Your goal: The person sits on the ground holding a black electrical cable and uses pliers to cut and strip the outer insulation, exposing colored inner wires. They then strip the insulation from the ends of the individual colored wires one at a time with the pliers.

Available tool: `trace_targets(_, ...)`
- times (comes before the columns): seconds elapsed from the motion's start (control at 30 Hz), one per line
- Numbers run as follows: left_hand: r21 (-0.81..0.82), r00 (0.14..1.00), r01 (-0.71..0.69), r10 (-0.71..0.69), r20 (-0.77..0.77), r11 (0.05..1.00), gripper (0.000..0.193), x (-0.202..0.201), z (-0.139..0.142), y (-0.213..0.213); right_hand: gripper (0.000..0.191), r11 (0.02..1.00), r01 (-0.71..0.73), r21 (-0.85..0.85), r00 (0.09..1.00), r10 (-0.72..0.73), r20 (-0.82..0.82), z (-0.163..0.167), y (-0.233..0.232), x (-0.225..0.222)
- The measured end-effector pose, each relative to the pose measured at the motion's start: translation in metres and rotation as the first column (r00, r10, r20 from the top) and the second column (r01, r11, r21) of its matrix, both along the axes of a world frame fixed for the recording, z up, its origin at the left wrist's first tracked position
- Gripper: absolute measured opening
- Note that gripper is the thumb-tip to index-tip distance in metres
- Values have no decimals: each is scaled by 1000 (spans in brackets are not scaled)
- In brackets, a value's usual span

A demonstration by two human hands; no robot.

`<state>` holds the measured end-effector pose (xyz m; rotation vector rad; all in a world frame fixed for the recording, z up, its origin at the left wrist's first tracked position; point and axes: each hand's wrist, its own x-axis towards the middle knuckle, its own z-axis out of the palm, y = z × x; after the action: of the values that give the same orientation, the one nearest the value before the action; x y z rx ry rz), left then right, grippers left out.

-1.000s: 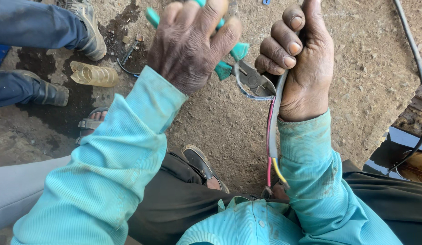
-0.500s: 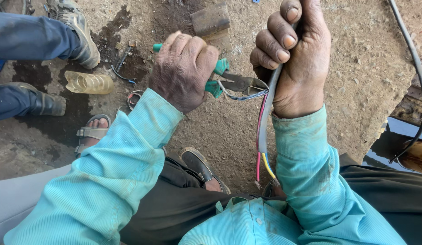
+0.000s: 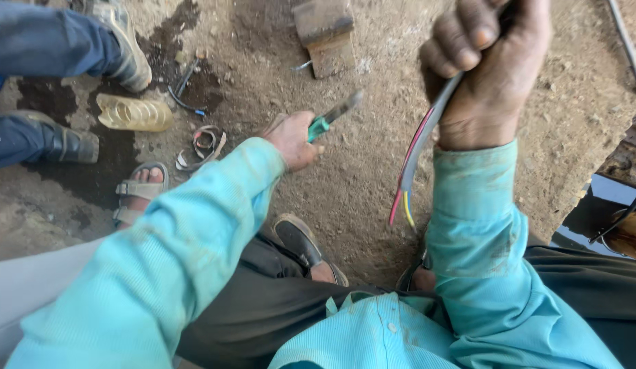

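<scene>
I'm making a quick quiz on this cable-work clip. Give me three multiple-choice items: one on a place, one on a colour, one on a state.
1. Where does the crushed plastic bottle lie?
A. On the dirt at upper left, near a boot
B. In the person's lap
C. Beside the cable at right

2. What colour are the handles of the pliers?
A. Orange
B. Green
C. White

3. How is the cable held?
A. Lying loose on the ground
B. Pinched between two fingertips of the left hand
C. Gripped in the closed fist of the right hand

Answers:
1 A: it rests on the ground beside the dark boot.
2 B: a green grip shows out of the left hand.
3 C: the fingers wrap round it, and red and yellow wires hang from its lower end.
</scene>
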<state>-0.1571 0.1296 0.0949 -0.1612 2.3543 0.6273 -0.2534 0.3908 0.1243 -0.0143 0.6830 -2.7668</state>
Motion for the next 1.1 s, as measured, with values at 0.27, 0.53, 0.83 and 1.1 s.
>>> trace_targets(0.27,-367,869,385,-199,454,847,31,48,-101,-39,53,983,58,-174,996,-70,-60,-58,39,-18)
trace_targets(0.53,562,979,-30,-89,183,826,48,11,2,30,52,975,120,-189,986,-139,-94,-86,49,-26)
trace_targets(0.83,362,844,274,-42,-535,891,21,-11,107,42,28,925,181,335,960,-92,-265,12,-25,-1)
trace_targets(1.1,334,844,165,43,-534,928,25,-41,149,-2,19,758,-84,647,950,257,-178,49,-50,5)
